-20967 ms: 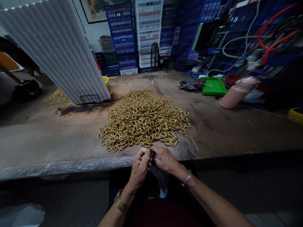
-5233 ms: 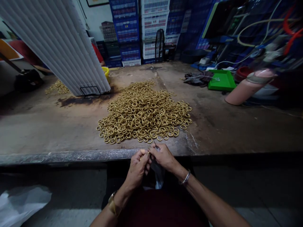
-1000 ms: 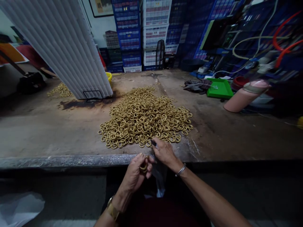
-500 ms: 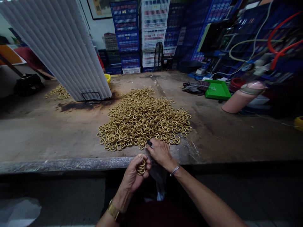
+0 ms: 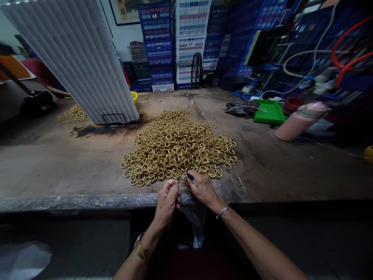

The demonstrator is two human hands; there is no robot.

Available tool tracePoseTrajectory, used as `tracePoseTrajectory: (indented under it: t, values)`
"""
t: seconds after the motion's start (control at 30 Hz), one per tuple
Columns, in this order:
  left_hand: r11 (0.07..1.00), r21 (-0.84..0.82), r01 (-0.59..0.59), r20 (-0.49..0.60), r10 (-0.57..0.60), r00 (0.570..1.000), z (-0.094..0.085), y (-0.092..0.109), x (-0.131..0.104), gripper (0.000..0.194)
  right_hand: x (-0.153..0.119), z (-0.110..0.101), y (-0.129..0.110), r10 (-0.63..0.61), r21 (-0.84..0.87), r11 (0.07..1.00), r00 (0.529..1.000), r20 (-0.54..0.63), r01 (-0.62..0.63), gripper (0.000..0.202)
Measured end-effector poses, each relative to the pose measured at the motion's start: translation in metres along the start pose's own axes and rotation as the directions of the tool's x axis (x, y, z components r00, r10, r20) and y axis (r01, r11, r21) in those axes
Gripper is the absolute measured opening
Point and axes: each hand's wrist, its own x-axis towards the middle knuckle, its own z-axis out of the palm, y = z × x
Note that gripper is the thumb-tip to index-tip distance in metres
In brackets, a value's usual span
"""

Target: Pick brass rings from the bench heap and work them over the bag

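Observation:
Brass-coloured rings [image 5: 177, 146] lie in a broad heap near the front edge of the worktable. My left hand [image 5: 168, 200] is closed just over that edge, its back turned up; the rings seen in its palm a moment ago are now hidden by the fingers. Close beside it, my right hand [image 5: 203, 189] is pinched at the near side of the heap, with a ring [image 5: 184, 178] at its fingertips. A black band [image 5: 190, 176] covers one of its fingertips. Below the hands, a clear plastic bag [image 5: 197, 225] hangs at the table edge.
A tall, ribbed white panel [image 5: 78, 58] in a black wire stand rises at left, a smaller ring pile [image 5: 74, 112] beside it. Toward the right are dark gloves [image 5: 240, 109], a green tray [image 5: 268, 111] and a pink cylinder [image 5: 297, 123]. Stacked crates [image 5: 190, 48] stand behind.
My left hand has risen toward the heap and turned over, so the rings in it no longer show. My right hand has shifted slightly right, and a ring now shows at its fingertips.

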Motion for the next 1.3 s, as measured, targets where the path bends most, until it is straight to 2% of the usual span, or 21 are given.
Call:
tracePoseTrajectory:
  t: [0.07, 0.17, 0.23, 0.33, 0.43, 0.5, 0.6, 0.73, 0.83, 0.93, 1.07, 1.13, 1.2, 1.27, 1.3]
  values:
    - [0.998, 0.068, -0.014, -0.003, 0.014, 1.000, 0.003, 0.000, 0.004, 0.032, 0.001, 0.000, 0.002, 0.044, 0.070, 0.997, 0.999, -0.005, -0.044, 0.019]
    - [0.991, 0.124, -0.040, -0.015, 0.042, 0.999, 0.005, -0.001, 0.007, 0.029, 0.005, -0.002, -0.001, 0.121, 0.293, 0.949, 0.993, -0.002, -0.115, 0.017]
    - [0.987, 0.144, -0.076, -0.026, 0.080, 0.996, 0.006, -0.002, 0.007, 0.028, 0.006, -0.005, -0.005, 0.167, 0.482, 0.860, 0.985, 0.042, -0.166, 0.015]
    - [0.970, 0.184, -0.161, -0.040, 0.171, 0.984, 0.006, -0.003, 0.005, 0.030, 0.004, -0.012, -0.014, 0.191, 0.700, 0.634, 0.943, 0.272, -0.330, 0.011]
    - [0.934, 0.237, -0.269, 0.012, 0.274, 0.962, 0.005, 0.000, 0.002, 0.026, 0.000, -0.021, -0.020, 0.160, 0.741, 0.439, 0.856, 0.493, -0.508, 0.011]
    - [0.905, 0.263, -0.333, 0.092, 0.320, 0.943, 0.004, 0.003, 0.000, 0.023, -0.002, -0.024, -0.022, 0.141, 0.732, 0.374, 0.815, 0.562, -0.570, 0.012]
    - [0.871, 0.281, -0.403, 0.169, 0.368, 0.914, 0.003, 0.004, -0.003, 0.022, -0.005, -0.025, -0.021, 0.099, 0.726, 0.324, 0.785, 0.612, -0.607, 0.013]
    - [0.864, 0.311, -0.395, 0.086, 0.388, 0.917, 0.000, -0.001, -0.006, 0.017, -0.007, -0.021, -0.019, 0.069, 0.717, 0.343, 0.778, 0.625, -0.607, 0.012]
    - [0.852, 0.365, -0.376, 0.017, 0.398, 0.917, -0.003, -0.004, -0.004, 0.012, -0.008, -0.019, -0.019, 0.152, 0.696, 0.404, 0.794, 0.588, -0.593, 0.016]
    - [0.815, 0.431, -0.387, -0.006, 0.431, 0.902, -0.005, -0.005, -0.003, 0.009, -0.010, -0.018, -0.020, 0.193, 0.704, 0.477, 0.844, 0.500, -0.526, 0.021]
    - [0.813, 0.428, -0.396, 0.017, 0.431, 0.902, -0.001, 0.000, -0.005, 0.009, -0.010, -0.017, -0.022, 0.151, 0.693, 0.628, 0.929, 0.338, -0.354, 0.024]
    - [0.875, 0.359, -0.326, 0.014, 0.344, 0.939, 0.002, 0.003, -0.007, 0.011, -0.008, -0.015, -0.024, 0.148, 0.667, 0.678, 0.947, 0.286, -0.307, 0.023]
    - [0.952, 0.262, -0.157, 0.039, 0.153, 0.988, 0.004, 0.005, -0.010, 0.017, -0.007, -0.013, -0.025, 0.150, 0.644, 0.709, 0.953, 0.263, -0.289, 0.021]
    - [0.986, 0.163, 0.021, 0.098, -0.037, 0.994, 0.005, 0.004, -0.011, 0.023, -0.007, -0.012, -0.025, 0.147, 0.632, 0.723, 0.956, 0.253, -0.278, 0.019]
    - [0.990, 0.116, 0.076, 0.127, -0.091, 0.988, 0.004, 0.003, -0.012, 0.026, -0.008, -0.012, -0.026, 0.145, 0.636, 0.718, 0.954, 0.262, -0.284, 0.018]
